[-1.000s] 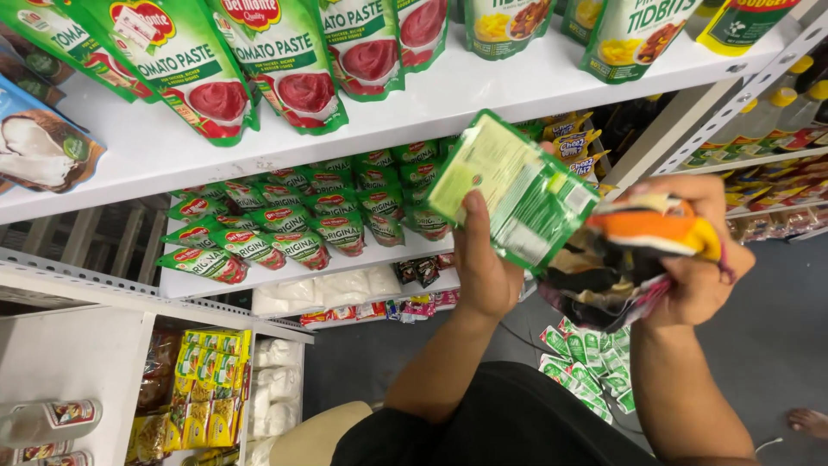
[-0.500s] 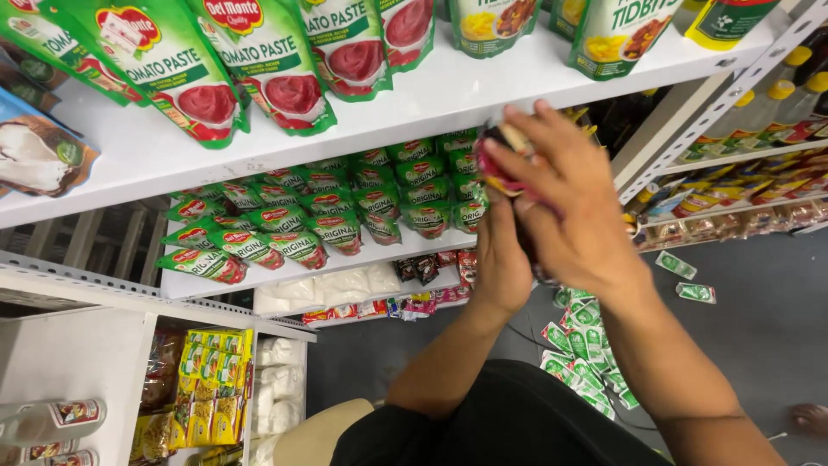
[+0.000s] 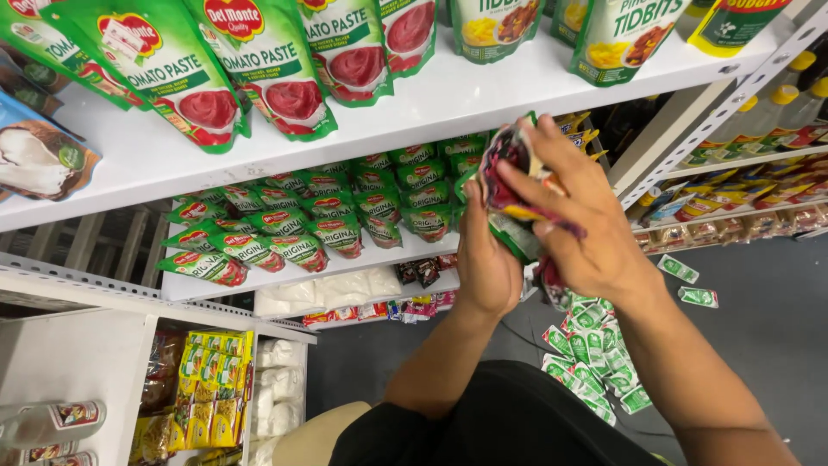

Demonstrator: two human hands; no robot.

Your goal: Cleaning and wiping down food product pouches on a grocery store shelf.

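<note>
Head view, looking down a set of white shop shelves. The left hand was closed from below around a crumpled bundle of small foil sachets in red, purple, yellow and green, held in front of the edge of the second shelf. The right hand lay over the top of the same bundle, its fingers curled down onto the sachets, so that both hands gripped it between them; the two hands touched at the bundle. Behind the hands, rows of small green-and-red sauce pouches lay on the middle white shelf, just beside the left hand. Above, large green tomato-paste pouches stood leaning on the top white shelf, with green fruit pouches farther right. Below the right forearm, a scatter of small green sachets lay on the grey floor, two of them well apart from the rest. At lower left, yellow-and-green packets filled a compartment of a white rack.
</note>
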